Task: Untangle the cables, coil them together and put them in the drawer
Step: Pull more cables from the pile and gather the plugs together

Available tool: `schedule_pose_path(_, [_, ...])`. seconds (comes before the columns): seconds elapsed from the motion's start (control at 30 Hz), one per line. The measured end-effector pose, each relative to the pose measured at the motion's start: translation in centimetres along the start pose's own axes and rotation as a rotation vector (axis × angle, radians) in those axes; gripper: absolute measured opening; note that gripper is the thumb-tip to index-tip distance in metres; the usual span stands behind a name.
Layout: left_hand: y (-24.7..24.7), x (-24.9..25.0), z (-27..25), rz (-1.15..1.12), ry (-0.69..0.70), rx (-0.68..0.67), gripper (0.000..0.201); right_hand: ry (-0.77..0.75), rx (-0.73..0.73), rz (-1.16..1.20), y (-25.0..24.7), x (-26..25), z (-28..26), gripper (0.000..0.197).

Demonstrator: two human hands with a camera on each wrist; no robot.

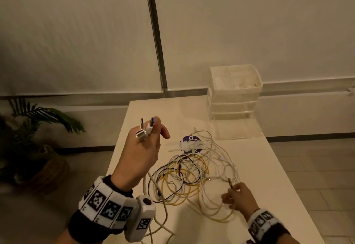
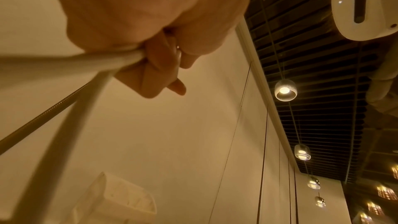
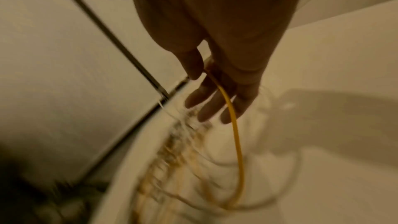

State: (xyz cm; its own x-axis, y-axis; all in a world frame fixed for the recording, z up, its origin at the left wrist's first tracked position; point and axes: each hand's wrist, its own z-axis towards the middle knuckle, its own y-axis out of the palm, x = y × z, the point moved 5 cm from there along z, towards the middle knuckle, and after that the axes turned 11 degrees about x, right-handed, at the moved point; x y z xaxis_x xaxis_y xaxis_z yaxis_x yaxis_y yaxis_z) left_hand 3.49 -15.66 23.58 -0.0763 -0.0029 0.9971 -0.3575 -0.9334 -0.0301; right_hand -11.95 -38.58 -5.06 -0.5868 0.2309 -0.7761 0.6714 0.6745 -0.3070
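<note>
White plugs (image 1: 144, 130) in left hand (image 1: 142, 153); right hand (image 1: 239, 195) seemingly pinches yellow cable (image 3: 233, 125).

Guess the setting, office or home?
Probably an office or showroom, not certain: pendant lamps hang in a row from a dark slatted ceiling, plain panelled walls, a white table with a plastic drawer unit, and a potted plant on the floor.

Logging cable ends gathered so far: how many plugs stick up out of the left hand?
3: two USB plugs side by side above the left hand, and a silver-tipped white plug just below them. Others may be hidden within the fist.
</note>
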Motion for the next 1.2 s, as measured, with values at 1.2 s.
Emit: schedule_pose_path(1.2, [4.1,3.2,4.7,-0.075,0.183,0.226,0.05,-1.08,-0.182,0.084,1.5,-25.8,-15.6,0.014])
